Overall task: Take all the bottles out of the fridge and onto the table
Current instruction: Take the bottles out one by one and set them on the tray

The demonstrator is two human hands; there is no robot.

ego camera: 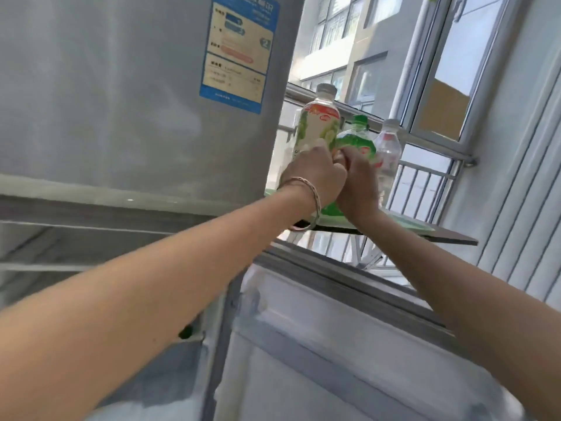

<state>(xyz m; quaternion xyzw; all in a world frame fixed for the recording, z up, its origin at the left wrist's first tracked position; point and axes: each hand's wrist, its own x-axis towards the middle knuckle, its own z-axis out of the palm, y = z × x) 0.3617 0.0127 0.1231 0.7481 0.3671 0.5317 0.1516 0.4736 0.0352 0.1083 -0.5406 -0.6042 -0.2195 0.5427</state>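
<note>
Three bottles stand close together in the middle of the frame, over the narrow table [425,230] by the window [440,71]. The left hand [315,171] curls round the lower half of the tall pale-labelled bottle [318,123]. The right hand [355,180], touching the left at the knuckles, grips the green bottle [356,141] just beside it. The clear bottle [388,147] stands free at their right, close to the green one.

The fridge [121,101] fills the upper left, and its edge sits right beside the tall bottle. A blue sticker [239,50] is on its side. The open fridge door [334,344] spreads across the lower frame beneath both forearms. A railing [425,183] runs behind the table.

All three bottles are upright, caps up, leaning slightly with the tilted view.

Both hands cover the bases of the two held bottles, so whether these rest on the table or hang just above it cannot be told. The fingers are mostly hidden behind the bottles. A bracelet [306,189] circles the left wrist. The sticker's print is too blurred to read.
</note>
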